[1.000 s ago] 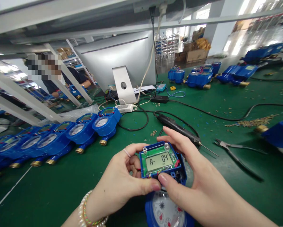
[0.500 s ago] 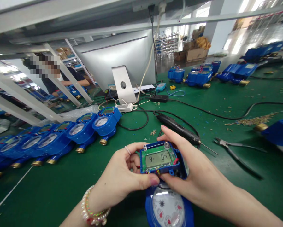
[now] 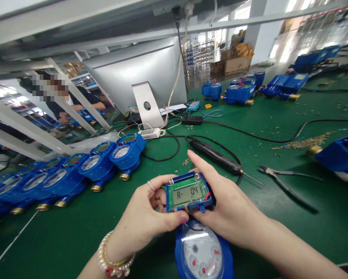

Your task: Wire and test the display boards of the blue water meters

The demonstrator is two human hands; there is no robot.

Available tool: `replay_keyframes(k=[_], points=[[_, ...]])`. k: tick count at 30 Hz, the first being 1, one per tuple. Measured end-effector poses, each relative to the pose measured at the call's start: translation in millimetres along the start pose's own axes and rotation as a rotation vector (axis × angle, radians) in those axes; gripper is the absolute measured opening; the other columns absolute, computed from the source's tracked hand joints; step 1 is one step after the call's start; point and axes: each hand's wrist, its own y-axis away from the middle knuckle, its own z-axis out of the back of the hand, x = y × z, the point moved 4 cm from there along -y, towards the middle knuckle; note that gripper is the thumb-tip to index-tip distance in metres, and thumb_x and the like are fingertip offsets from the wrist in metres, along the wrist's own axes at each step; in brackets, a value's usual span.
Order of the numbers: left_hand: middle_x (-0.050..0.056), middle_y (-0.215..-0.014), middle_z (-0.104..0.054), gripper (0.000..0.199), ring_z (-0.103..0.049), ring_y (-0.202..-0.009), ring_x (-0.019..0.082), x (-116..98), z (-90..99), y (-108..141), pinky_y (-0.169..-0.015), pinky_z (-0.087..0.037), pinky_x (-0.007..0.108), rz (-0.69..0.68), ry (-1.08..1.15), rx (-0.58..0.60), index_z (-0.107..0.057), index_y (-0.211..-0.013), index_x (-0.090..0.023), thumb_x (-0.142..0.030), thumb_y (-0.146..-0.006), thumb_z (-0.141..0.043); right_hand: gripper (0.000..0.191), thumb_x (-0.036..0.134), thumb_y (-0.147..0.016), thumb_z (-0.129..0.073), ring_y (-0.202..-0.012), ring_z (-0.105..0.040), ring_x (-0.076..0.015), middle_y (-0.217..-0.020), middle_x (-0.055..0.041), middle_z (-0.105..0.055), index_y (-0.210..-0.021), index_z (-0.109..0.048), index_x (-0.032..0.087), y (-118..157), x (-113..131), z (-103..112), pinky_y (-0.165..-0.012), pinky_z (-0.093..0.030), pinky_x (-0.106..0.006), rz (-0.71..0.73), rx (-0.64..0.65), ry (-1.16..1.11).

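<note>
A blue-framed display module [image 3: 188, 195] with a green circuit board sits between both hands, its screen reading "A- 04". My left hand [image 3: 153, 209] grips its left side, thumb along the lower edge by the coloured wires. My right hand [image 3: 229, 205] closes round its right side, the index finger stretched out past the top corner. Just below the module lies a blue water meter [image 3: 203, 252] with a white dial and small red pointers. Whether the module touches the meter body I cannot tell.
Several blue water meters [image 3: 92, 164] line the left. A black electric screwdriver [image 3: 216, 155] and cutting pliers [image 3: 287, 184] lie ahead and right, near scattered screws [image 3: 310, 141]. Behind them stands a monitor [image 3: 139, 73] with trailing cables. Another person [image 3: 60, 100] is at the far left.
The view has shifted slightly, so most things appear a little farther left. Both hands keep their grip on the display module, which still reads "A- 04".
</note>
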Motion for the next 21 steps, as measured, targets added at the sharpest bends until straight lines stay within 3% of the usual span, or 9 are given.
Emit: replay_keyframes(k=[5,9,13,16,21], points=[[0.004,-0.086,-0.074,0.058,-0.067,-0.071,0.014,0.4,2.8,-3.2,-0.066,-0.052,0.019,-0.056,-0.006,0.004,-0.060,-0.111,-0.018,-0.015,-0.059,-0.085,0.110,0.026,-0.073,-0.077,-0.118,-0.050,-0.0253,-0.133,-0.0047,-0.050,-0.151,0.000,0.032,5.2,2.7,0.9,-0.097,-0.045,-0.040,-0.107,0.047,0.062],[0.007,-0.092,-0.076,0.058,-0.069,-0.074,0.016,-0.4,3.1,-3.9,-0.064,-0.054,0.020,-0.077,-0.005,-0.018,-0.059,-0.112,-0.017,-0.017,-0.061,-0.085,0.132,0.035,-0.060,-0.088,-0.120,-0.046,-0.0297,-0.140,-0.0084,-0.043,-0.150,0.008,0.026,6.7,11.4,-2.1,-0.099,-0.041,-0.045,-0.092,-0.060,0.207],[0.008,-0.097,-0.075,0.058,-0.071,-0.083,0.020,-0.8,1.2,-3.4,-0.072,-0.056,0.024,-0.092,0.017,-0.035,-0.058,-0.112,-0.017,-0.017,-0.061,-0.085,0.124,0.039,-0.066,-0.082,-0.110,-0.051,-0.0302,-0.133,-0.0123,-0.050,-0.150,0.006,0.019,6.8,14.4,-8.2,-0.094,-0.042,-0.045,-0.082,-0.199,0.288],[0.008,-0.098,-0.075,0.056,-0.071,-0.087,0.022,-0.6,-0.9,-3.5,-0.075,-0.057,0.026,-0.092,0.042,-0.013,-0.059,-0.112,-0.016,-0.018,-0.062,-0.085,0.111,0.032,-0.073,-0.074,-0.106,-0.053,-0.0285,-0.131,-0.0110,-0.051,-0.151,0.005,0.018,8.6,15.1,-10.3,-0.092,-0.042,-0.043,-0.050,-0.259,0.310],[0.009,-0.096,-0.075,0.058,-0.071,-0.084,0.022,1.6,-2.4,-3.2,-0.074,-0.057,0.026,-0.072,0.049,0.034,-0.057,-0.113,-0.016,-0.015,-0.062,-0.085,0.111,0.016,-0.064,-0.069,-0.094,-0.056,-0.0269,-0.110,-0.0086,-0.063,-0.151,0.001,0.015,7.8,12.5,-7.7,-0.083,-0.044,-0.039,-0.080,-0.272,0.283]])
